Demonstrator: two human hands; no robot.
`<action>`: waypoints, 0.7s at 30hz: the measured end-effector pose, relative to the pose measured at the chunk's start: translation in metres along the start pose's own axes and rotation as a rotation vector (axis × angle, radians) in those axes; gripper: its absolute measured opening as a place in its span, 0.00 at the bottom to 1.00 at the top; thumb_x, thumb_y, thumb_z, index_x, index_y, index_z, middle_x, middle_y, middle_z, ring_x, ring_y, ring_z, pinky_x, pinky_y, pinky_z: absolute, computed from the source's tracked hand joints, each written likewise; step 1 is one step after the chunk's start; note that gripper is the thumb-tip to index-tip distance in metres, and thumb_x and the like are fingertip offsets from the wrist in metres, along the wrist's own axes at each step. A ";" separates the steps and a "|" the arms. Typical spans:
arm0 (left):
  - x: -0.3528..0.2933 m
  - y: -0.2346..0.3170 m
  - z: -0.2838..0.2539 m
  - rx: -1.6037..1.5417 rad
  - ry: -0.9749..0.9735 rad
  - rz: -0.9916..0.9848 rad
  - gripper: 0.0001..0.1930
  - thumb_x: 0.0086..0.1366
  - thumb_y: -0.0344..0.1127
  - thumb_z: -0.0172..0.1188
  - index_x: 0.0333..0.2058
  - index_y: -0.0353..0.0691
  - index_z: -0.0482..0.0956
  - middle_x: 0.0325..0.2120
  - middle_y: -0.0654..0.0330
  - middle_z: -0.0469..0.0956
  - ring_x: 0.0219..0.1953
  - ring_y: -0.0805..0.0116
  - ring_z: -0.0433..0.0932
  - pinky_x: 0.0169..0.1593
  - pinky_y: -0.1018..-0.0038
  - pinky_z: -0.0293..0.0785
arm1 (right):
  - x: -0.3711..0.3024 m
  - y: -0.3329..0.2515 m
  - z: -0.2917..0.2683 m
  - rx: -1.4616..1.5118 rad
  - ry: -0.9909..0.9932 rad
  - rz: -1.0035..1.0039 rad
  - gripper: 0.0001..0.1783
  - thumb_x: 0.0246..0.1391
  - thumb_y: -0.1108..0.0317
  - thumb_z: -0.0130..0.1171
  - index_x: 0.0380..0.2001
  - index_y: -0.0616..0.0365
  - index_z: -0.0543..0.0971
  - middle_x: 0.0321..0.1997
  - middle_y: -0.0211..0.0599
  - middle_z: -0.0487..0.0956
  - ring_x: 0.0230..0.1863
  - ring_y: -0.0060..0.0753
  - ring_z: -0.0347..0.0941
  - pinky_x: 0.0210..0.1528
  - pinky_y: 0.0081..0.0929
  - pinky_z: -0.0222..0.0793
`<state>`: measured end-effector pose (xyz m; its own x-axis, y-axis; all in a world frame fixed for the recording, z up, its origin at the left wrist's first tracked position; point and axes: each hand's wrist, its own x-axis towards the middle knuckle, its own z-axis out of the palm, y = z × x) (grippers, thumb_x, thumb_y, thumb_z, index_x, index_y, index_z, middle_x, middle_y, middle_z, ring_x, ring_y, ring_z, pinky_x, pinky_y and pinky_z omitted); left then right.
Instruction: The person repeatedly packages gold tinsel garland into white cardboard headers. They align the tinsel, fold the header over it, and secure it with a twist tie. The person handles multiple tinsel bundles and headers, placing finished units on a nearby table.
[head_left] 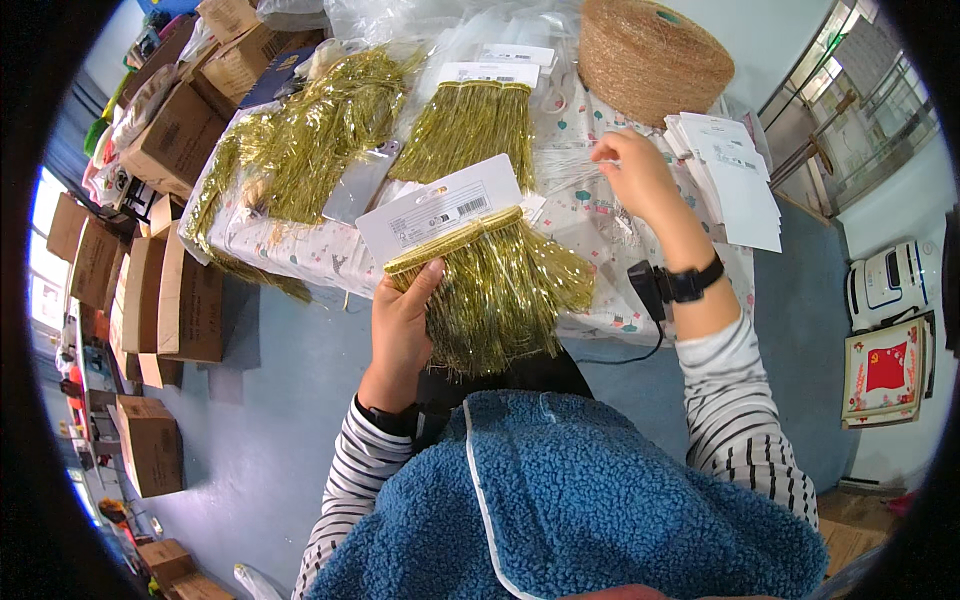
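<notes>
My left hand (402, 315) grips a gold tinsel fringe curtain (490, 290) by its top band, thumb in front. A white header card (440, 208) with a barcode stands up from that band. Glittering strands hang loose over the table's front edge and my lap. To the right, my right hand (637, 175) is raised over a bunch of thin white strips (570, 165), its thumb and fingertips pinched together. Whatever is between those fingertips is too small to make out. More carded gold fringe (470, 125) lies just behind the held piece.
Loose gold tinsel (335, 110) heaps at the table's left. A big spool of brown twine (650, 60) stands at the back, with a stack of white cards (730, 170) nearer on the right. A patterned cloth (290, 245) covers the table. Cardboard boxes (175, 140) crowd the left.
</notes>
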<state>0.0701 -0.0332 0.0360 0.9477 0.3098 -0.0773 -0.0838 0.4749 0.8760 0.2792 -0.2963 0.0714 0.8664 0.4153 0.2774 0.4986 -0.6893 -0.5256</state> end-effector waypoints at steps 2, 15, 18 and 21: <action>-0.003 0.001 -0.001 -0.011 -0.010 0.027 0.17 0.70 0.28 0.60 0.55 0.31 0.76 0.51 0.58 0.80 0.52 0.70 0.77 0.58 0.71 0.70 | 0.007 0.008 0.013 -0.080 -0.066 -0.072 0.05 0.51 0.76 0.65 0.32 0.56 0.80 0.37 0.36 0.77 0.46 0.42 0.74 0.48 0.37 0.72; -0.024 0.021 -0.002 -0.093 -0.023 0.006 0.16 0.70 0.28 0.60 0.55 0.32 0.76 0.50 0.59 0.80 0.51 0.71 0.77 0.56 0.72 0.72 | 0.008 0.020 0.021 -0.040 0.047 -0.184 0.04 0.51 0.74 0.64 0.31 0.60 0.79 0.34 0.38 0.79 0.37 0.43 0.77 0.42 0.36 0.73; -0.031 0.025 0.001 -0.076 -0.010 0.012 0.16 0.70 0.28 0.60 0.55 0.33 0.76 0.50 0.59 0.80 0.50 0.71 0.78 0.55 0.72 0.73 | 0.004 0.023 0.019 0.035 -0.026 -0.145 0.04 0.52 0.74 0.64 0.31 0.60 0.79 0.33 0.39 0.79 0.35 0.41 0.77 0.41 0.34 0.73; -0.039 0.028 0.003 -0.053 0.018 0.022 0.16 0.69 0.28 0.60 0.55 0.33 0.76 0.50 0.59 0.81 0.49 0.70 0.78 0.54 0.71 0.74 | 0.003 0.028 0.019 0.026 0.005 -0.146 0.05 0.52 0.73 0.65 0.32 0.60 0.79 0.33 0.40 0.81 0.34 0.40 0.77 0.40 0.33 0.73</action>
<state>0.0320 -0.0340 0.0647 0.9397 0.3354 -0.0672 -0.1212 0.5103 0.8514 0.2958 -0.3032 0.0422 0.7846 0.5070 0.3568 0.6188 -0.6061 -0.4997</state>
